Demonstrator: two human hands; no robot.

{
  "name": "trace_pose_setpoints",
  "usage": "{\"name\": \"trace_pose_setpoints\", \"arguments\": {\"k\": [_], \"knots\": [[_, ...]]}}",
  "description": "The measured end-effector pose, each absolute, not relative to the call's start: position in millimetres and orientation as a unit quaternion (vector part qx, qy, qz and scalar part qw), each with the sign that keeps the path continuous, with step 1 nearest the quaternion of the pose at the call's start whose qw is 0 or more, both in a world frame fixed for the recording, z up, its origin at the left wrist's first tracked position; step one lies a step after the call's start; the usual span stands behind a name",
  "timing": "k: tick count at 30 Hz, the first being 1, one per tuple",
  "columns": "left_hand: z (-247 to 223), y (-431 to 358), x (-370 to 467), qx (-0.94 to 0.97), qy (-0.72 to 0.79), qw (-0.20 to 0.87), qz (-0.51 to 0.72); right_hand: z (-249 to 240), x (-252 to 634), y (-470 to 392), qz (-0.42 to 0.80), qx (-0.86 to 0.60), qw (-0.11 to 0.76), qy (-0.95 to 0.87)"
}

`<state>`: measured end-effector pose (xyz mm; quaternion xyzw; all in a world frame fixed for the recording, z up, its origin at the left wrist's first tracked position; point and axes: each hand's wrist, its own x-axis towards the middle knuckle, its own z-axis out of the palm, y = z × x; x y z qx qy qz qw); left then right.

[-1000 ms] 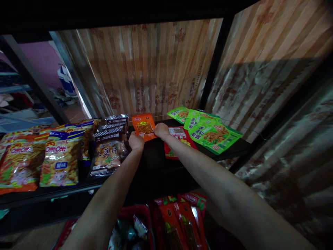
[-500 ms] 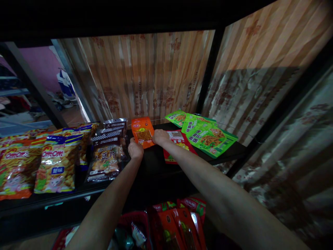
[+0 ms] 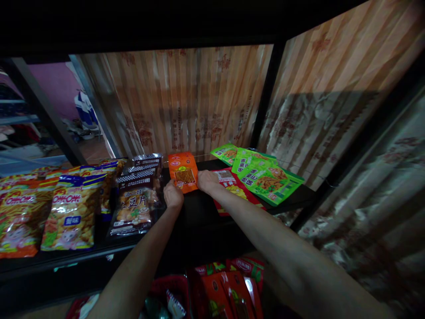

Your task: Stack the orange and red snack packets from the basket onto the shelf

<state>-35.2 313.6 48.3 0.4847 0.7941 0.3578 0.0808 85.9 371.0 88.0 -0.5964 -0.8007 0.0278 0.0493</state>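
Red packet point(image 3: 237, 190) shifted right, green pouches point(image 3: 269, 180) alongside, orange packet point(image 3: 183, 175) near

Ahead of you: a beige pleated fabric curtain point(image 3: 159, 106) with reddish-brown floral print, behind a black straight-barred shelving frame point(image 3: 266, 93). To your left, through a gap: purple-pink wall point(image 3: 55, 88), brownish floor point(image 3: 93, 147). Lighting dim; shadow crosses the curtain on your right.

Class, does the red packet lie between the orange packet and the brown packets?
No, the orange packet lies between the brown packets and the red packet.
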Motion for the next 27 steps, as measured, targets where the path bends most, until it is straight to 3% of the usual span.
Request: {"name": "trace_pose_setpoints", "arguments": {"k": [10, 27], "knots": [[39.5, 314.7, -33.1, 0.496, 0.783, 0.037, 0.372, 82.8, 88.6, 371.2, 0.006, -0.599, 0.093, -0.795], [45.3, 318.6, -33.1, 0.515, 0.769, 0.058, 0.374, 76.0, 90.5, 377.7, -0.001, -0.598, 0.104, -0.795]]}}
